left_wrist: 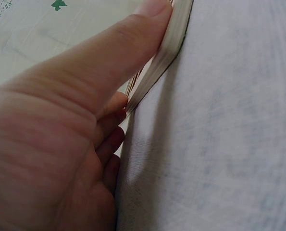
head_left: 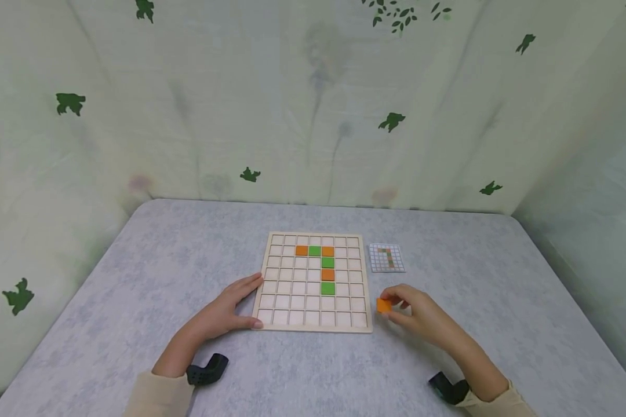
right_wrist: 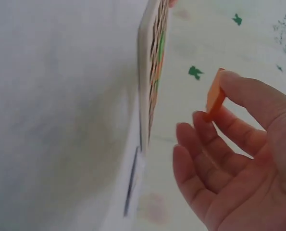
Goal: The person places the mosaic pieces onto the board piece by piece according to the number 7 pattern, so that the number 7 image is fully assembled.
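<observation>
A wooden grid board (head_left: pixel 296 302) lies on the table. In its second row from the back sit an orange, a green and an orange tile side by side. Below the right one, a green, an orange and a green tile (head_left: pixel 327 288) run down the same column. My left hand (head_left: pixel 216 313) rests along the board's left side, thumb at the near corner and fingertips at the edge. Just right of the board, my right hand (head_left: pixel 419 313) pinches a square orange tile (head_left: pixel 384 305) between thumb and fingers; in the right wrist view the tile (right_wrist: pixel 216 94) stands on edge.
Right of the board lies a small pattern card (head_left: pixel 375 265) printed with a coloured grid. Black wrist devices (head_left: pixel 207 370) are on both wrists. The grey table (head_left: pixel 188 249) ends at a leaf-patterned cloth (head_left: pixel 292 116) behind and at the sides.
</observation>
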A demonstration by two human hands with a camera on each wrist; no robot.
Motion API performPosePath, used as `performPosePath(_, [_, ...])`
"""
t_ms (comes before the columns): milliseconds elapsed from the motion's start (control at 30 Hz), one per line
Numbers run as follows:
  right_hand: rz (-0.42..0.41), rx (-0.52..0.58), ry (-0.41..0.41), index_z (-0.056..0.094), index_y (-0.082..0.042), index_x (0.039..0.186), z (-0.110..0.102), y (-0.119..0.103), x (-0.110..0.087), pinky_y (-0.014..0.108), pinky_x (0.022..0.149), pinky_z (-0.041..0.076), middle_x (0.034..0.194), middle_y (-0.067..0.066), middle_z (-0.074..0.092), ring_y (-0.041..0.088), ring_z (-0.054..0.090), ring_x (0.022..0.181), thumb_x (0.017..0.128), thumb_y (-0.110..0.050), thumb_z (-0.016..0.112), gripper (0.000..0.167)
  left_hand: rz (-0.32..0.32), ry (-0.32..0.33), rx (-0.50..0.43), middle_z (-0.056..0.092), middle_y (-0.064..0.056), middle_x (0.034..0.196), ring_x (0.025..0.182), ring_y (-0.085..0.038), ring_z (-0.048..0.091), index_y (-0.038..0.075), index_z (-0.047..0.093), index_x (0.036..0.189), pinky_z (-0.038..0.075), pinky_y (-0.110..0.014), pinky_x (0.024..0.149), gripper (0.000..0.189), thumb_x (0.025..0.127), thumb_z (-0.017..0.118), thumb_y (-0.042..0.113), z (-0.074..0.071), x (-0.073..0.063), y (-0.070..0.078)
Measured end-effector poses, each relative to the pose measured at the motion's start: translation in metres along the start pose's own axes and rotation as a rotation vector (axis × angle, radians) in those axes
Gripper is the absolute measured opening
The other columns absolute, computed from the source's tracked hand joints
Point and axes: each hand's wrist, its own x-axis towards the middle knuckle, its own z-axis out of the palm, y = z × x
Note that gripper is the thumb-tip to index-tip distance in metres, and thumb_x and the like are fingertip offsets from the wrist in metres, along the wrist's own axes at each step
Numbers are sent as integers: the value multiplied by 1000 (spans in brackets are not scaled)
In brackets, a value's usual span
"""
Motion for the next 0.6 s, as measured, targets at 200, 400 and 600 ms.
performPosePath(200, [-108,30,56,62,-13,104,8,-13,20,30,73,47,99,-7,59,15,54,87,81,-16,67,24,9,6,8,23,-13,145,131,-36,17,2,30,140,18,-56,99,92,70,72,45,0,0,1])
performPosePath(400, [-146,82,56,64,-8,104,28,-17,38,30,72,47,98,-3,60,16,55,85,80,-19,68,27,-15,-1,-5,23,-13,145,131,-35,16,3,30,140,17,-55,100,93,69,73,45,0,1,4])
performPosePath(600, [-110,129,33,63,-6,103,52,-20,50,27,72,47,97,-1,59,14,54,85,80,-22,68,28,-14,-1,-13,23,-13,145,131,-35,16,2,30,140,17,-55,99,92,69,74,43,-1,0,6])
